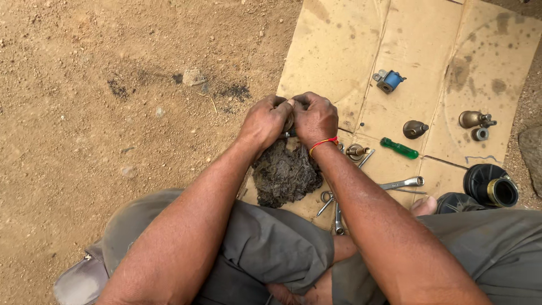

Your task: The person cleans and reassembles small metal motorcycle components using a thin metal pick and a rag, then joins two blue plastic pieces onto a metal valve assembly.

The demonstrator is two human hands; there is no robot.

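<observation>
Cardboard (339,51), flattened and oil-stained, lies over the dirt, seemingly to keep small parts out of the sand. Head view: at the centre both hands meet, the left hand (264,120) and right hand (316,118) clenched together around a small metal part (289,123), mostly hidden between the fingers, held just above a dark greasy rag (285,172) that sits at six o'clock from them. At three o'clock lie a green-handled screwdriver (399,148) and brass fittings (415,129); at one o'clock a blue coil (389,81); at four o'clock a spanner (402,183), all within reach.
</observation>
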